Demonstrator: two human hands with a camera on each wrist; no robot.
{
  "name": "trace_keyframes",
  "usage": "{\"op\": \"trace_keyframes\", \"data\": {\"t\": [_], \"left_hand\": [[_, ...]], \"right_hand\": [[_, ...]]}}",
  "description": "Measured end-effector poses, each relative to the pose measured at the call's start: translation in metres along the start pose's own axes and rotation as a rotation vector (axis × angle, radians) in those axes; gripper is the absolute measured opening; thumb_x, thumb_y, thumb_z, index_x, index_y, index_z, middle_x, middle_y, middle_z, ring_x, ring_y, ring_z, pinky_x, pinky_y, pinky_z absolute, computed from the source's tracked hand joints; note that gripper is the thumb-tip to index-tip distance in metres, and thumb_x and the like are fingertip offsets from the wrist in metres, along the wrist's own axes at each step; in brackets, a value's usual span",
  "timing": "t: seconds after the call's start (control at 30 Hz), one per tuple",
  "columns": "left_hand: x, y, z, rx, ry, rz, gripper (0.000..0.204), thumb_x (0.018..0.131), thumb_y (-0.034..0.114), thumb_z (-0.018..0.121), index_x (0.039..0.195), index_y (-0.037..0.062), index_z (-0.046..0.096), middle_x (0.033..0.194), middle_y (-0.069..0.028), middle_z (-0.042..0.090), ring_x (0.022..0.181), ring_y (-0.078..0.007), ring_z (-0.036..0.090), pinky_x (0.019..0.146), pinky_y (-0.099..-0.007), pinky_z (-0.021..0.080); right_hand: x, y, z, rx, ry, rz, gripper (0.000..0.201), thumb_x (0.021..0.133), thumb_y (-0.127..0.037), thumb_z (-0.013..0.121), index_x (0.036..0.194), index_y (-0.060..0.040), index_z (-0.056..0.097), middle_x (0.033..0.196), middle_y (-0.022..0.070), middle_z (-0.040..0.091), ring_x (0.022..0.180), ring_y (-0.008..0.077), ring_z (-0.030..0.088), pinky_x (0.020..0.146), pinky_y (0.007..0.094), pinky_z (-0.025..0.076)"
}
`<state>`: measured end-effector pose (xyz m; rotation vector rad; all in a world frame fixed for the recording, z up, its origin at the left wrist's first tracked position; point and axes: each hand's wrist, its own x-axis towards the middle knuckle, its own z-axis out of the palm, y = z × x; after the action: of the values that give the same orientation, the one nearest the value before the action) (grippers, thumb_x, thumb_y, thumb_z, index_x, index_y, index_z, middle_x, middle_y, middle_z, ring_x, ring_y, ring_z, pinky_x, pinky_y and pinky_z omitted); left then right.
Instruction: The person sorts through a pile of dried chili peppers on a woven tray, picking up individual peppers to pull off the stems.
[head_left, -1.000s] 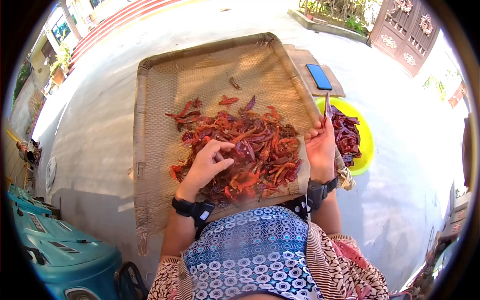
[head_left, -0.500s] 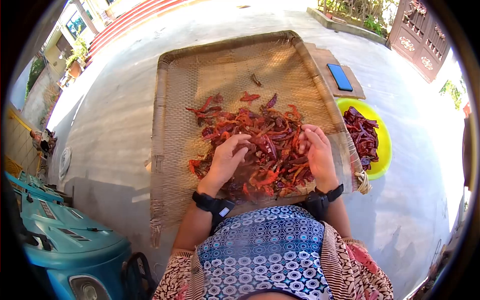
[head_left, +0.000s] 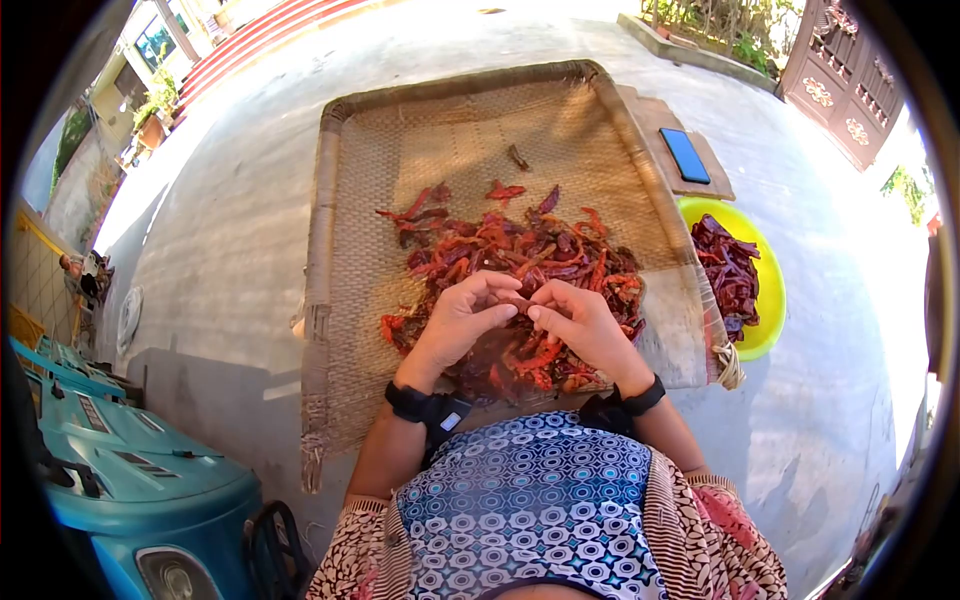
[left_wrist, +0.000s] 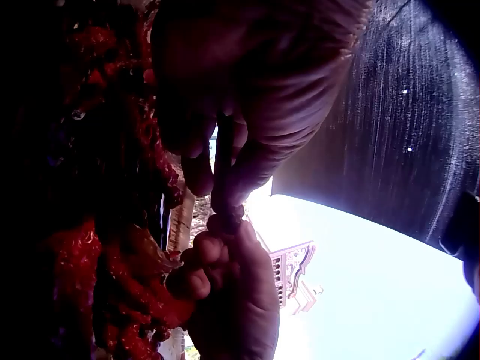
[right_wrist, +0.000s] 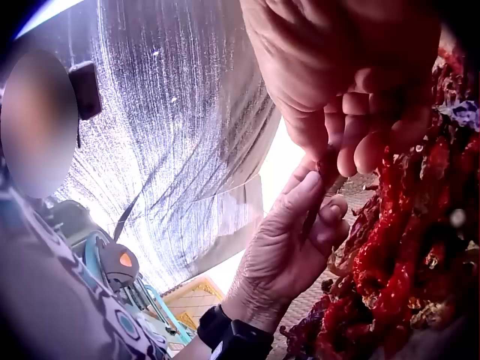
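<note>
A dried red chili lies between the fingertips of both hands, over the pile. My left hand pinches it along its length between thumb and fingers. From the other side, my right hand pinches its end with thumb and forefinger, and the fingertips of both hands nearly meet. Below them, a heap of dried red chilies spreads over a woven tray. In the right wrist view, wrinkled chilies lie close beside the hands. The left wrist view is dark, with the chili mostly hidden by fingers.
To the tray's right stands a yellow-green basin with smooth dark red chilies. Behind it, a blue-screened phone lies on a flat brown board. A teal vehicle is at the near left. Pale concrete surrounds the tray.
The right hand came from beside the basin, holding a dark chili upright, back over the tray. It then moved left to meet the left hand, and both now pinch one chili.
</note>
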<state>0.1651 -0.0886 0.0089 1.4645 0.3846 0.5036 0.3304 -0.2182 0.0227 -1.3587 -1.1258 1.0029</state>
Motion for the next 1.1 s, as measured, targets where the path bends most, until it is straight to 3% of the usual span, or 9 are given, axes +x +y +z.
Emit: {"op": "trace_keyframes", "data": {"t": [0.13, 0.23, 0.3, 0.4, 0.43, 0.5, 0.73, 0.87, 1.1], "left_hand": [[-0.001, 0.004, 0.002, -0.018, 0.064, 0.060, 0.027, 0.091, 0.007, 0.064, 0.118, 0.0057, 0.058, 0.104, -0.0018, 0.063, 0.080, -0.0068, 0.059, 0.071, -0.0219, 0.050], [0.001, -0.004, -0.005, 0.043, 0.071, 0.070, 0.027, 0.092, 0.007, 0.063, 0.119, 0.0055, 0.058, 0.107, -0.0025, 0.061, 0.078, -0.0063, 0.058, 0.070, -0.0221, 0.050], [0.003, -0.006, -0.006, 0.123, 0.092, 0.058, 0.028, 0.092, 0.006, 0.062, 0.120, 0.0045, 0.057, 0.110, -0.0031, 0.060, 0.076, -0.0057, 0.057, 0.069, -0.0220, 0.050], [0.004, -0.008, -0.004, 0.277, 0.063, 0.104, 0.032, 0.091, 0.004, 0.062, 0.122, 0.0040, 0.056, 0.118, -0.0039, 0.058, 0.074, -0.0052, 0.057, 0.069, -0.0222, 0.050], [0.004, -0.008, -0.003, 0.334, 0.045, 0.131, 0.033, 0.091, 0.004, 0.061, 0.124, 0.0040, 0.056, 0.120, -0.0042, 0.057, 0.074, -0.0051, 0.056, 0.069, -0.0223, 0.050], [0.004, -0.008, 0.000, 0.444, 0.026, 0.138, 0.036, 0.090, 0.002, 0.061, 0.126, 0.0054, 0.056, 0.125, -0.0048, 0.055, 0.072, -0.0060, 0.055, 0.069, -0.0224, 0.050], [0.002, -0.014, 0.006, 0.655, 0.063, 0.096, 0.038, 0.088, 0.005, 0.063, 0.125, 0.0087, 0.058, 0.111, -0.0071, 0.055, 0.070, -0.0177, 0.055, 0.070, -0.0298, 0.049], [0.004, -0.018, 0.001, 0.622, 0.040, 0.144, 0.044, 0.087, 0.003, 0.064, 0.129, 0.0089, 0.054, 0.100, -0.0051, 0.055, 0.071, -0.0150, 0.055, 0.068, -0.0275, 0.049], [0.001, -0.003, 0.008, 0.383, 0.011, 0.137, 0.046, 0.089, -0.001, 0.064, 0.132, 0.0059, 0.050, 0.091, -0.0008, 0.063, 0.073, -0.0046, 0.056, 0.064, -0.0190, 0.047]], "right_hand": [[-0.002, -0.001, -0.018, 0.120, 0.092, 0.022, 0.017, 0.096, -0.019, 0.060, 0.098, -0.0020, 0.059, 0.076, 0.0001, 0.060, 0.061, 0.0051, 0.053, 0.057, 0.0212, 0.044], [-0.004, 0.011, -0.050, 0.324, 0.355, -0.032, 0.015, 0.097, -0.021, 0.058, 0.096, -0.0057, 0.058, 0.076, 0.0005, 0.060, 0.058, 0.0069, 0.053, 0.053, 0.0212, 0.042], [-0.007, 0.017, -0.073, 0.585, 0.555, -0.080, 0.017, 0.097, -0.024, 0.058, 0.098, -0.0072, 0.059, 0.076, -0.0010, 0.059, 0.059, 0.0078, 0.050, 0.054, 0.0216, 0.041], [-0.019, 0.024, -0.113, 0.922, 0.645, -0.126, 0.019, 0.097, -0.026, 0.058, 0.101, -0.0076, 0.060, 0.078, -0.0022, 0.059, 0.062, 0.0082, 0.048, 0.056, 0.0214, 0.042], [-0.024, 0.031, -0.126, 1.105, 0.668, -0.282, 0.019, 0.097, -0.026, 0.057, 0.102, -0.0079, 0.060, 0.079, -0.0031, 0.058, 0.064, 0.0082, 0.047, 0.058, 0.0210, 0.041], [-0.027, 0.038, -0.131, 1.191, 0.756, -0.213, 0.019, 0.097, -0.025, 0.056, 0.103, -0.0080, 0.060, 0.079, -0.0029, 0.058, 0.065, 0.0089, 0.048, 0.058, 0.0223, 0.042], [-0.012, 0.025, -0.067, 0.723, 0.547, -0.035, 0.018, 0.098, -0.021, 0.054, 0.109, -0.0069, 0.059, 0.083, -0.0013, 0.060, 0.069, 0.0081, 0.053, 0.062, 0.0209, 0.043], [-0.007, 0.008, -0.036, 0.206, 0.242, -0.026, 0.019, 0.097, -0.018, 0.057, 0.109, -0.0041, 0.058, 0.085, 0.0000, 0.062, 0.069, 0.0062, 0.055, 0.063, 0.0203, 0.045], [-0.003, -0.003, -0.005, -0.235, 0.042, -0.069, 0.024, 0.089, -0.016, 0.068, 0.107, -0.0032, 0.059, 0.079, 0.0036, 0.063, 0.066, 0.0078, 0.057, 0.060, 0.0236, 0.046]]}}
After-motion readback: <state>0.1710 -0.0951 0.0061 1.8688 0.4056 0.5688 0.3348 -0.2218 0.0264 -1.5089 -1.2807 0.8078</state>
